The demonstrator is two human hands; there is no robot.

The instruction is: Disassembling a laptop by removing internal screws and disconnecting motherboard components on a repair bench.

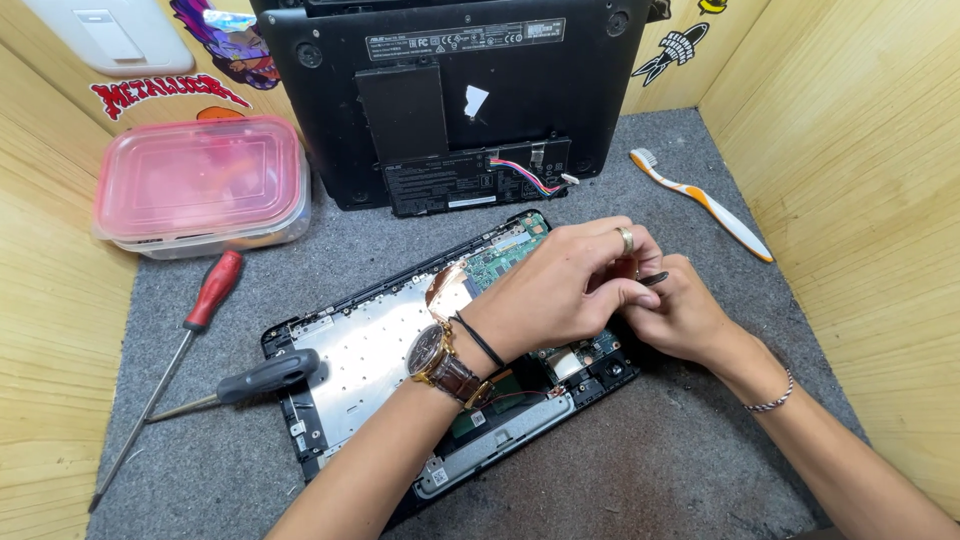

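An opened laptop base (360,350) lies on grey felt, its silver keyboard backplate and green circuit board (500,260) exposed. My left hand (560,285), with a wristwatch, a black band and a ring, rests over the board's right end, fingers curled together. Pressed against it from the right is my right hand (680,315), which grips a thin dark tool (655,279) whose end pokes out between the fingers. The spot both hands work on is hidden under them.
The laptop's black bottom cover (450,90) leans at the back. A pink-lidded plastic box (200,185) sits at the left. A red-handled screwdriver (205,300) and a black-handled screwdriver (260,378) lie left of the base. An orange-white toothbrush (705,203) lies at right. Wooden walls enclose the mat.
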